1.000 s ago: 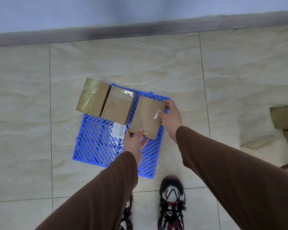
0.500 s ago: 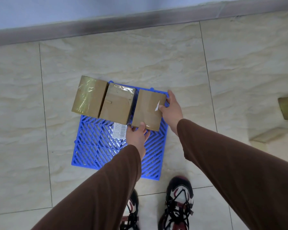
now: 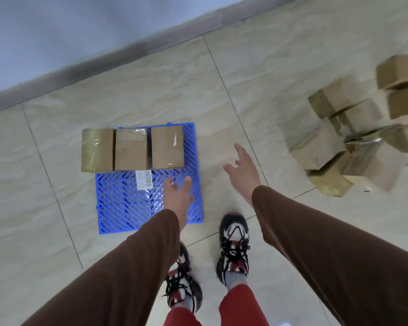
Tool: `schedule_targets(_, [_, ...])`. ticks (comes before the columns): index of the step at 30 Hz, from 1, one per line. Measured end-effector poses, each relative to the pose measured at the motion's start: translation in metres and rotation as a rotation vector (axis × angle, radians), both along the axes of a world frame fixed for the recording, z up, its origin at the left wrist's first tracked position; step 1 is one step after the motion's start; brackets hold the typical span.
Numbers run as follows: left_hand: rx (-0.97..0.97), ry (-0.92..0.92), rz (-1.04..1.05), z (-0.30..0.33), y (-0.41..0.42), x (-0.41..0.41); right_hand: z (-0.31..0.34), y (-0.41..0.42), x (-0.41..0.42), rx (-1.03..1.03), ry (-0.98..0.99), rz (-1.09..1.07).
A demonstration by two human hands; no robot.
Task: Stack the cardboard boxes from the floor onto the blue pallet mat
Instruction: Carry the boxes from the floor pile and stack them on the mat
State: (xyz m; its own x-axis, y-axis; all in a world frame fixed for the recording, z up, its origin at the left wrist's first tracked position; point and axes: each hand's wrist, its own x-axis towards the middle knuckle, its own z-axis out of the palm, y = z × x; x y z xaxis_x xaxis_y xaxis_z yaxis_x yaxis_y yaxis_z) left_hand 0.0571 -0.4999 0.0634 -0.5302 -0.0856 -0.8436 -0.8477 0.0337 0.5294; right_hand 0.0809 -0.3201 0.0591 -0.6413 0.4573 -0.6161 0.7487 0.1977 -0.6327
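Observation:
Three cardboard boxes stand in a row along the far edge of the blue pallet mat [image 3: 127, 208]: a tape-wrapped left box [image 3: 97, 149] overhanging the mat's left side, a middle box [image 3: 131, 149], and a right box [image 3: 167, 147] with a white sticker scrap. My left hand [image 3: 177, 196] hovers open over the mat's near right part, apart from the boxes. My right hand [image 3: 243, 171] is open above the bare floor to the right of the mat. A pile of several more cardboard boxes [image 3: 353, 137] lies on the floor at the right.
A white barcode label [image 3: 144, 180] lies on the mat just in front of the middle box. My two shoes [image 3: 234, 245] stand on the tiles near the mat's front right corner. A grey skirting board and wall [image 3: 127, 52] run behind the mat.
Both hands have let go of the right box, which now rests on the mat, and pulled back. The view has swung right, bringing the box pile into sight.

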Motion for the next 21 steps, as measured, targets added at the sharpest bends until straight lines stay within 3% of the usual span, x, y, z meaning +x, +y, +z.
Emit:
schedule_targets(8, [-0.041, 0.099, -0.359, 0.037, 0.082, 0.043, 0.057, 0.090, 0.114, 0.125, -0.015, -0.189])
schedule_targets(21, [-0.046, 0.110, -0.517, 0.062, 0.268, 0.175, 0.089, 0.262, 0.266, 0.146, -0.054, -0.287])
